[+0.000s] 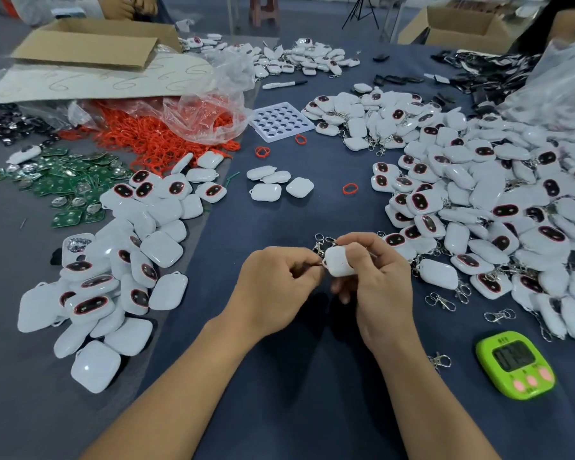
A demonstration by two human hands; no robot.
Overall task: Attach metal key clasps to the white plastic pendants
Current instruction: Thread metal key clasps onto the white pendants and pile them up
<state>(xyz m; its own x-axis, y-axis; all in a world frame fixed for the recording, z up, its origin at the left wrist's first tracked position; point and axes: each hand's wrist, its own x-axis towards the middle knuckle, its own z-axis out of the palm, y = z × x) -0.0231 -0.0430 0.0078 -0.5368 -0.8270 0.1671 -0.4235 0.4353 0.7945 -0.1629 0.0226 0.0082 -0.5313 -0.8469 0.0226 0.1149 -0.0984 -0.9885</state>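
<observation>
Above dark blue cloth-covered table (279, 376), right hand (375, 280) grips a white rounded plastic pendant (341, 263) while left hand (276, 287) pinches a small metal key clasp (318, 249) at its loop.

The right hand (377, 280) grips a white pendant (340, 264); the left hand (274, 287) pinches a metal clasp (318, 249) at its loop, above the blue table (296, 207).

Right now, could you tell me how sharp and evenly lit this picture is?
Head view: soft glare on the pendants; a shadow on the cloth beneath the left hand and right hand; edges bent by the wide lens; green timer digits blurred.
</observation>
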